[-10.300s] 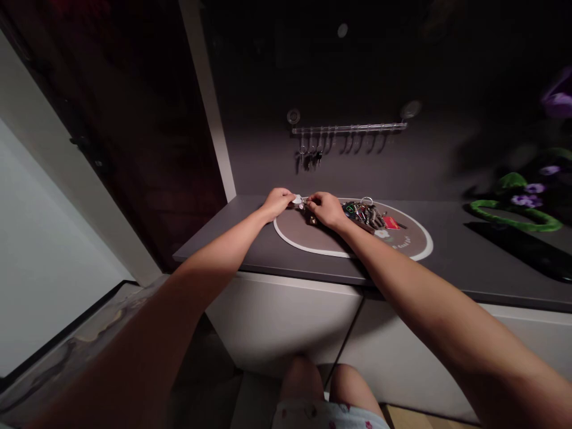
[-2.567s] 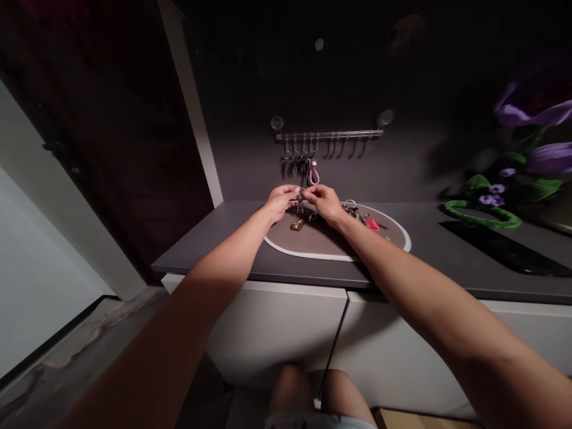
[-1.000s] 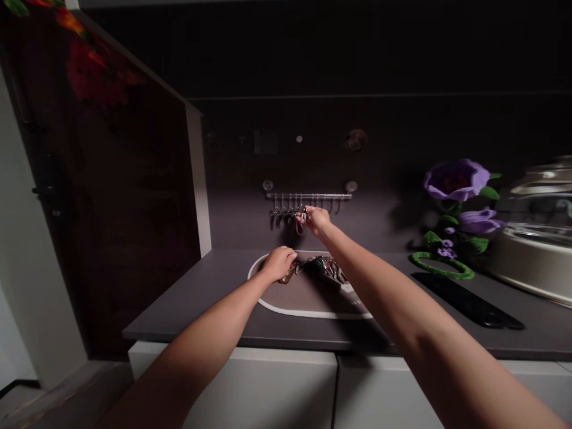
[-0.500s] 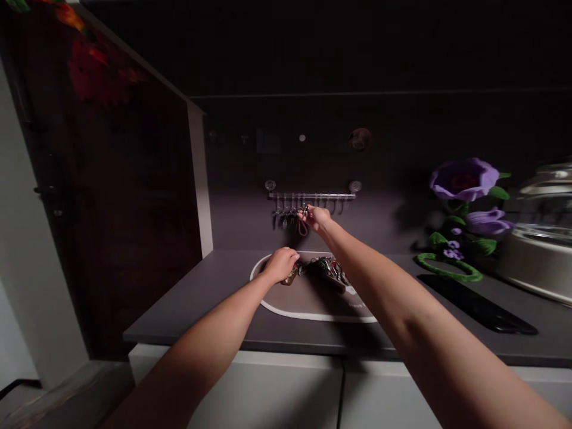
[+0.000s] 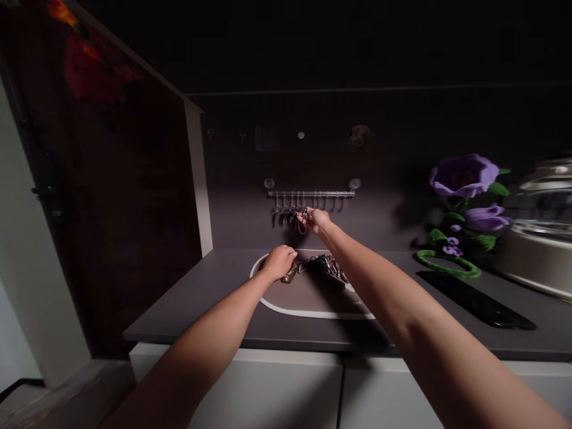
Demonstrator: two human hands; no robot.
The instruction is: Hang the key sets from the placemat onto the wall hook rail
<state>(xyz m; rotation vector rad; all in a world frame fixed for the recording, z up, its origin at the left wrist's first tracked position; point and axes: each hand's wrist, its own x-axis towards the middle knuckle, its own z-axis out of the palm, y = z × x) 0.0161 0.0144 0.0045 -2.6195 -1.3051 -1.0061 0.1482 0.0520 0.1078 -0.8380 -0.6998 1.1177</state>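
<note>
My right hand [image 5: 316, 219] is raised to a clear hook rail [image 5: 311, 194] on the back wall. Its fingers pinch a keychain [image 5: 302, 226] with a reddish strap loop dangling below them. Left of that hand, several key rings with keys [image 5: 285, 213] hang from the hooks. Lower down, my left hand [image 5: 280, 261] rests on the brown mat [image 5: 308, 301] with fingers curled over a brown patterned piece [image 5: 290, 274]; how firmly it is gripped cannot be made out. Beside it on the mat lies a pile of keys and keychains [image 5: 328, 263], partly behind my right forearm.
A dark counter [image 5: 192, 298] carries the mat. To the right are purple crocheted flowers [image 5: 465, 177] with a green ring [image 5: 447, 265], a long black object [image 5: 476, 300] and a large pale, clear-topped container [image 5: 540, 256]. A dark door [image 5: 120, 226] stands at the left.
The view has shifted slightly. My right hand stays at the hooks with the keychain, its fingers turned a little. My left hand keeps its place on the mat.
</note>
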